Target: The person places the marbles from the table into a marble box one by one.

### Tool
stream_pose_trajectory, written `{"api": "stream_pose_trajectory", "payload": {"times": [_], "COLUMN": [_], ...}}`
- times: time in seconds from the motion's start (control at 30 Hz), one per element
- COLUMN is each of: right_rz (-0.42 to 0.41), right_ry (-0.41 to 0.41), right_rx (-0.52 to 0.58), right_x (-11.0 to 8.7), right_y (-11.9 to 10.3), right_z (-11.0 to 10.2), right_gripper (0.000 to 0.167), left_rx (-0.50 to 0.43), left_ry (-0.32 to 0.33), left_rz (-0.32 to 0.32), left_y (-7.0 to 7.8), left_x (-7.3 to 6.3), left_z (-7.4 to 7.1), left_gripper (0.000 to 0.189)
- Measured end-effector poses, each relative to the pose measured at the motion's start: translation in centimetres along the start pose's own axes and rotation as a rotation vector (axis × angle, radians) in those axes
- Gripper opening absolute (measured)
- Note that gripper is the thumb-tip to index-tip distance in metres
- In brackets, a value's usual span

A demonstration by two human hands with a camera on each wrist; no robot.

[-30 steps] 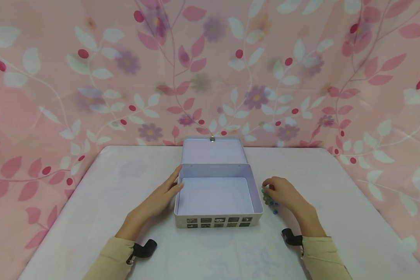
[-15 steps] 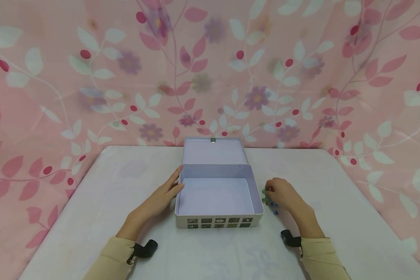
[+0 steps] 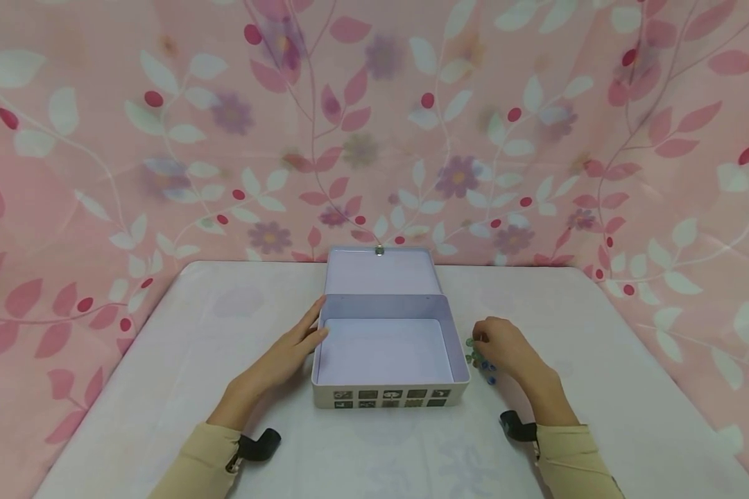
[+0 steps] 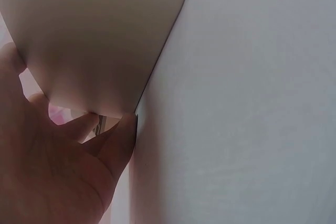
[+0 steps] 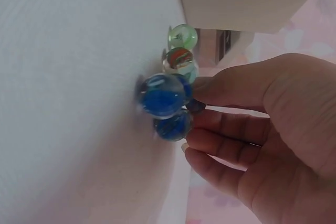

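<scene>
A pale metal box (image 3: 387, 396) with printed dark squares on its front stands with its lid (image 3: 381, 272) tipped back. My left hand (image 3: 290, 353) rests against the box's left wall, thumb at the rim and fingers extended toward the back corner, as the left wrist view also shows. Right of the box, my right hand (image 3: 512, 346) is low over a small group of glass marbles. Its thumb and fingers pinch a dark blue marble (image 5: 196, 105), partly hidden by them. Close by lie a clear blue marble (image 5: 161, 96), a green one (image 5: 183, 36) and an orange-streaked one (image 5: 179, 58).
A white cloth covers the table (image 3: 374, 457). Behind it hangs a pink floral curtain (image 3: 374, 125). Black wrist cameras (image 3: 261, 444) sit at both cuffs. The box's bare inner floor (image 3: 383, 353) shows between its walls.
My right hand has shifted slightly right over the marbles, and more of the green ones show. My left hand stays at the box's left wall.
</scene>
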State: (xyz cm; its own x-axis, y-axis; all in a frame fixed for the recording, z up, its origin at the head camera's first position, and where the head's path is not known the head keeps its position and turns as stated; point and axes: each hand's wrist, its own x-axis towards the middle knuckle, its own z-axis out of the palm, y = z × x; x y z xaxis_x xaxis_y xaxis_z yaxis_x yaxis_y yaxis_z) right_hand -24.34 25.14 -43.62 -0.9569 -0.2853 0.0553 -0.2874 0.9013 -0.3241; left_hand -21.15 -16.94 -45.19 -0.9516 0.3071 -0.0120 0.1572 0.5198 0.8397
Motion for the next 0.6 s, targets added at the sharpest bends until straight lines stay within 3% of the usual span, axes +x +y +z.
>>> {"api": "stream_pose_trajectory", "payload": {"times": [0.33,0.6], "right_rz": [0.014,-0.054], "right_ry": [0.016,0.137], "right_rx": [0.054,0.070], "right_x": [0.0,0.1], "right_y": [-0.2,-1.1], "right_z": [-1.0,-2.1], "right_gripper": [0.011,0.011], "left_rx": [-0.048,-0.105], "left_ry": [-0.015,-0.036], "left_rz": [0.028,0.024], "left_y": [0.2,0.3], "left_x": [-0.1,0.0], "left_z": [0.0,0.1], "left_gripper": [0.066,0.066]}}
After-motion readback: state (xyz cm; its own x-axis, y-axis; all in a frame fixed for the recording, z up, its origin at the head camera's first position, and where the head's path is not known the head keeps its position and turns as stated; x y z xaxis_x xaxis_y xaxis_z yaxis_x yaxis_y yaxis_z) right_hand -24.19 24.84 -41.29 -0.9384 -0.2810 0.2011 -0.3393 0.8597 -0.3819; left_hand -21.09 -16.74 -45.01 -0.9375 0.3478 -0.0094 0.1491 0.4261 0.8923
